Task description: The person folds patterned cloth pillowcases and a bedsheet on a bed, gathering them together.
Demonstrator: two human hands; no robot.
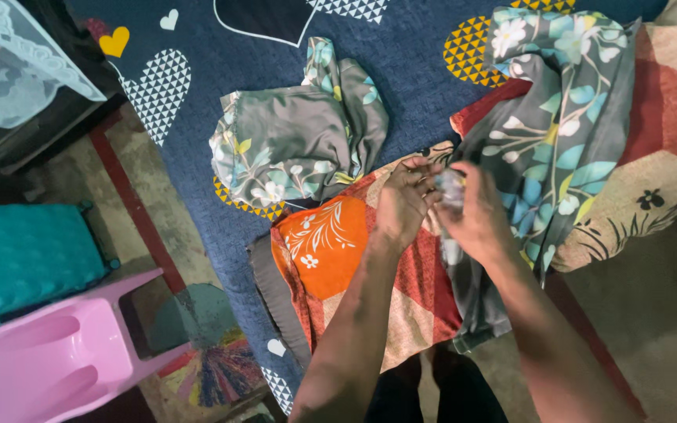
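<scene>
Both hands [440,205] closed on the grey floral cloth [542,149] over the bed [221,63], best kept pinched evenly at its edge.

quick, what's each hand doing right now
left hand: closed, fingers pinching the grey floral cloth
right hand: closed on the same cloth

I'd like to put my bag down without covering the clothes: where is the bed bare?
Bare blue sheet shows between the folded grey floral cloth and the long floral cloth, and along the left edge by the triangle-patterned heart. Around both hands and the orange cloth it is crowded.
</scene>
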